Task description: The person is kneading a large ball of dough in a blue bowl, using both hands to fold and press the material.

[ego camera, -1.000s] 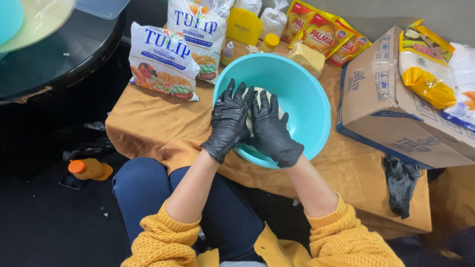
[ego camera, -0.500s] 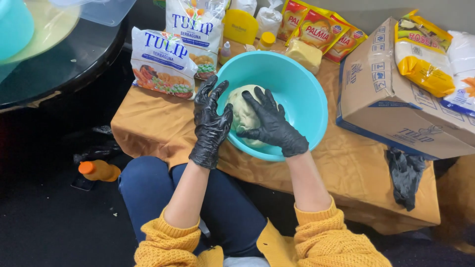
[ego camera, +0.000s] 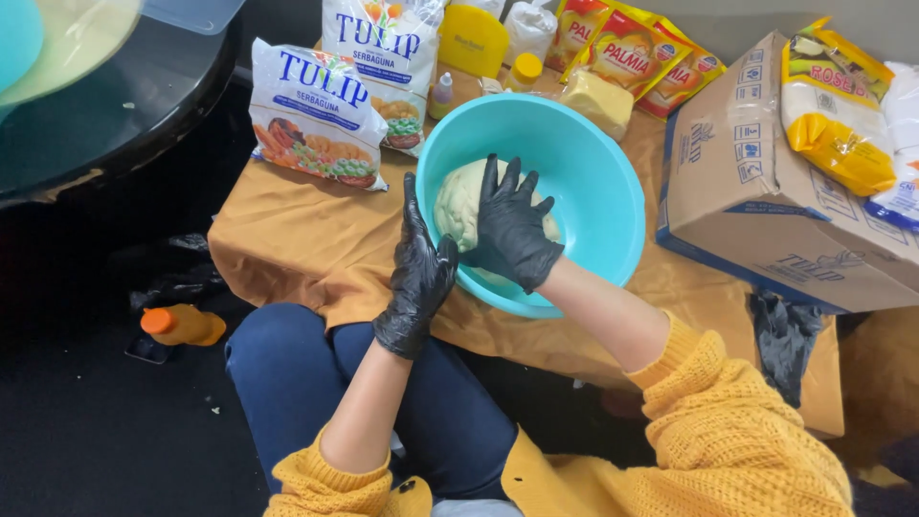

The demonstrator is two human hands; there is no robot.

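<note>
Nearest me are the knees in dark blue trousers (ego camera: pixel 316 383) and the mustard knit sleeves (ego camera: pixel 747 431). Just past them the left hand (ego camera: pixel 416 273), in a black glove, stands edge-on against the outer rim of the turquoise bowl (ego camera: pixel 593 182), fingers straight and together, clasping nothing, only bracing. The right hand (ego camera: pixel 512 230), gloved alike, lies spread flat on the lump of pale dough (ego camera: pixel 458 206) that sits in the bowl's bottom, toward its left wall; the fingers are splayed and pressing, not closed round it. That dough looks soft and heavy, likely tacky, so it should give under a palm and is best scooped from beneath. The bowl rests on an ochre cloth (ego camera: pixel 287 249). Farther off lie two flour bags (ego camera: pixel 316 110), a cardboard box (ego camera: pixel 766 191) and yellow margarine sachets (ego camera: pixel 632 48).
</note>
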